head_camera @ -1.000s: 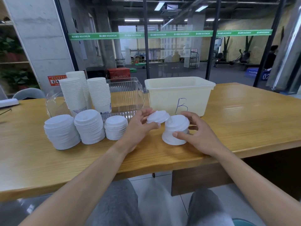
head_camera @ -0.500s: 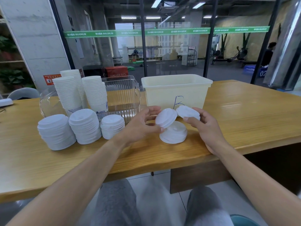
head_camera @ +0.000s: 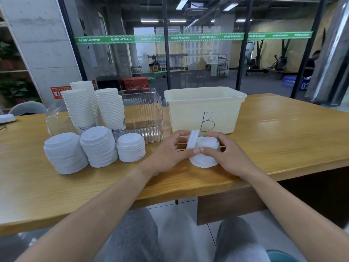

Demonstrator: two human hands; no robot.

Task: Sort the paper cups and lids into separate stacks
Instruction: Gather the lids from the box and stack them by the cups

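Table point(head_camera: 283, 140): wooden top under both hands, running well out to either side of them.
Tub point(head_camera: 204, 108): pale plastic, a blue "B" on its front wall, just beyond the fingertips of both hands.
Clear bin point(head_camera: 145, 114): ribbed and see-through, beyond the left hand and to its left, beside the tub.
Cup stacks point(head_camera: 111, 108): three tall nested columns of white paper cups, well to the left of the left hand, in front of and beside the clear bin.
Sorted lid stacks point(head_camera: 98, 146): three piles of white lids in a row to the left of the left hand, nearer the person than the cups; the nearest pile is the shortest.
Small lid stack point(head_camera: 205, 154): short pile on the table between the two hands.
Right hand point(head_camera: 226, 154): fingers curled round the small lid stack from its right side, thumb across the front.
Left hand point(head_camera: 168, 152): thumb and fingers pinching lids.
Held lids point(head_camera: 192, 140): tilted on edge, touching the left side of the small lid stack.
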